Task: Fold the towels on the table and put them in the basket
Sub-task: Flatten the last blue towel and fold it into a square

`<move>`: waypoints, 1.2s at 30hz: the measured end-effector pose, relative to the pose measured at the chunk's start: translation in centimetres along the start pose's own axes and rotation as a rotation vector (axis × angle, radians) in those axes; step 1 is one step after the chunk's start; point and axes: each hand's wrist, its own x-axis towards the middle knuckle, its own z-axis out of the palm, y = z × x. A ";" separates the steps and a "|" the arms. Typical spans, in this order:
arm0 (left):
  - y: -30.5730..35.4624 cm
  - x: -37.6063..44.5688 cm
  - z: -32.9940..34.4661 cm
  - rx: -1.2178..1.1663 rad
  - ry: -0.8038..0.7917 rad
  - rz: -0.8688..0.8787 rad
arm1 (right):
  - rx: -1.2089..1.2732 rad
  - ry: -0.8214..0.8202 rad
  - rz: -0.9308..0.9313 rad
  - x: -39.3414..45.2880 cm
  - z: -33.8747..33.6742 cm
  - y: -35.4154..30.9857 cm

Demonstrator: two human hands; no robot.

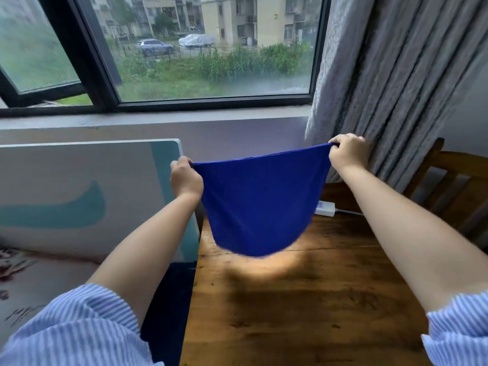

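A blue towel (260, 204) hangs in the air above the wooden table (303, 299), stretched by its top edge. My left hand (184, 178) grips the towel's top left corner. My right hand (347, 151) grips the top right corner, a little higher and farther away. The towel's lower edge sags in a curve just above the tabletop. No basket is in view.
A white and teal board (92, 196) leans at the left of the table. A white power adapter (326, 208) with a cable lies behind the towel. A wooden chair (456, 186) stands at the right, grey curtains (390, 83) and a window (211, 48) behind.
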 end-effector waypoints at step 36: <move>-2.7 3.0 2.4 0.311 -0.246 0.021 | -0.203 -0.165 -0.124 1.4 4.4 1.6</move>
